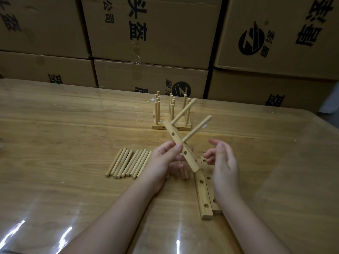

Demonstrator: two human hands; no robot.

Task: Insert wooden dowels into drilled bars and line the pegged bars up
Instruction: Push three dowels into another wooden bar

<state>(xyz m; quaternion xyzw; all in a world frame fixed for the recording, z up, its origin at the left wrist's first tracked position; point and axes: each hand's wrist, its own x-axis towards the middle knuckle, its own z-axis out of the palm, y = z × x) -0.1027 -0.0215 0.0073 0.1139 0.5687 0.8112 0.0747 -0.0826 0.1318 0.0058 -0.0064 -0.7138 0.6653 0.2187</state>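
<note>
- The left hand point(163, 158), at frame centre, pinches a drilled bar point(180, 145) between thumb and fingers and holds it tilted above the table point(64, 125).
- Two dowels point(197, 130) stick out of the bar toward the upper right; two of its holes show empty.
- The right hand point(222, 162), just right of the bar, is loosely open, grasping nothing.
- Loose dowels point(128, 163) lie left of the hands, spare bars point(204, 187) lie below them, and pegged bars point(171, 114) stand above them.

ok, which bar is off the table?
The bar in the left hand, tilted, two dowels fitted. Two bare bars lie flat by the right hand; pegged bars stand at the back.
</note>
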